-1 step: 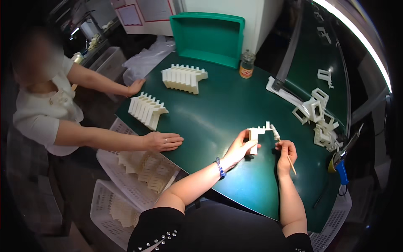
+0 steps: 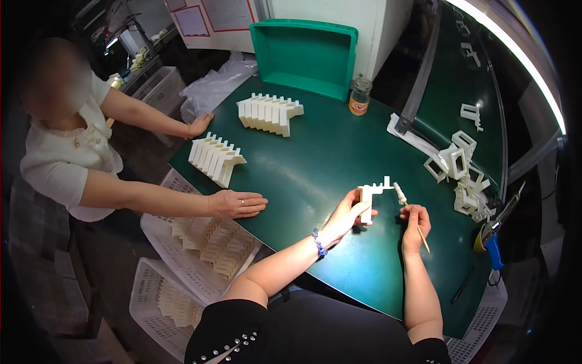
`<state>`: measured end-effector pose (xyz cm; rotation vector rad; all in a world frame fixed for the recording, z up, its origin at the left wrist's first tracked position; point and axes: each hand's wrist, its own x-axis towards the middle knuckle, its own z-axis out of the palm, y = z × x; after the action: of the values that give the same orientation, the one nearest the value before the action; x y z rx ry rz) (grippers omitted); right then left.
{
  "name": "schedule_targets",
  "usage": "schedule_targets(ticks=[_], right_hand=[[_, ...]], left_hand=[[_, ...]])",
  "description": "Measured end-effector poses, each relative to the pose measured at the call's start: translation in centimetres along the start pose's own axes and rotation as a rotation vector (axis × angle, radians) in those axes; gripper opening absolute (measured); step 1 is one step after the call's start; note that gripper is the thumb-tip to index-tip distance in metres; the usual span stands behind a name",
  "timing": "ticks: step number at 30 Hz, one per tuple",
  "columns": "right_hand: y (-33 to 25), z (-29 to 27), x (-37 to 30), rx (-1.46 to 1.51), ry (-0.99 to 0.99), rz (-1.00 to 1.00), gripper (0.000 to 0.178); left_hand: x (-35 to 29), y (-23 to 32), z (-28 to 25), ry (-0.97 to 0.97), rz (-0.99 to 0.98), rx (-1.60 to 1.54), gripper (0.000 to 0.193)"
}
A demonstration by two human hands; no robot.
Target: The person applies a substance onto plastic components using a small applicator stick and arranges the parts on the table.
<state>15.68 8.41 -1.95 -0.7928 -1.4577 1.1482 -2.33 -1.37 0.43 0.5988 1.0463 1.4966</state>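
Note:
My left hand (image 2: pixel 347 217) is closed around a white plastic part (image 2: pixel 366 199), held up over the green table with its narrow notched arm pointing right. A wooden stick with a lumpy white wrapped tip, like a swab (image 2: pixel 401 195), is pinched in the fingers of my right hand (image 2: pixel 415 228). The swab's tip is close to the right end of the part's arm, seemingly just apart from it. Its bare wooden end sticks out below my right hand.
Two rows of white parts (image 2: pixel 265 114) (image 2: pixel 213 160) stand on the table (image 2: pixel 303 164) at left, near a co-worker's hands (image 2: pixel 237 204). A green bin (image 2: pixel 303 57) and glass jar (image 2: pixel 359 97) stand behind. Loose white frames (image 2: pixel 465 173) and blue-handled cutters (image 2: pixel 494 246) lie right.
The swab's tip has moved slightly away from the part's arm. The whole view has shifted a little; my left hand still holds the part in much the same place.

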Motion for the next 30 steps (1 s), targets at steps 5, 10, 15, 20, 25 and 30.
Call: schedule_targets(ticks=[5,10,15,20,25,30], right_hand=[[0.8,0.6,0.0,0.082,-0.067,0.125,0.019],[0.5,0.8,0.3,0.047,-0.096,0.186,0.025],[0.5,0.5,0.5,0.069,-0.104,0.205,0.024],[0.4,1.4,0.4,0.062,-0.108,0.226,0.026],[0.8,0.4,0.1,0.062,-0.056,0.217,0.025],[0.2,2.5,0.6,0.052,-0.105,0.295,0.019]], left_hand=[[-3.1,6.5,-4.4,-0.086,0.081,-0.06,0.047],[-4.5,17.2,-14.9,0.25,0.588,0.515,0.039],[-6.0,25.0,-28.9,1.023,0.608,1.154,0.044],[-8.1,22.8,-40.1,1.207,0.236,1.284,0.05],[-6.5,18.5,-40.4,1.066,0.018,1.299,0.043],[-12.0,18.1,-48.8,1.01,0.259,1.062,0.028]])
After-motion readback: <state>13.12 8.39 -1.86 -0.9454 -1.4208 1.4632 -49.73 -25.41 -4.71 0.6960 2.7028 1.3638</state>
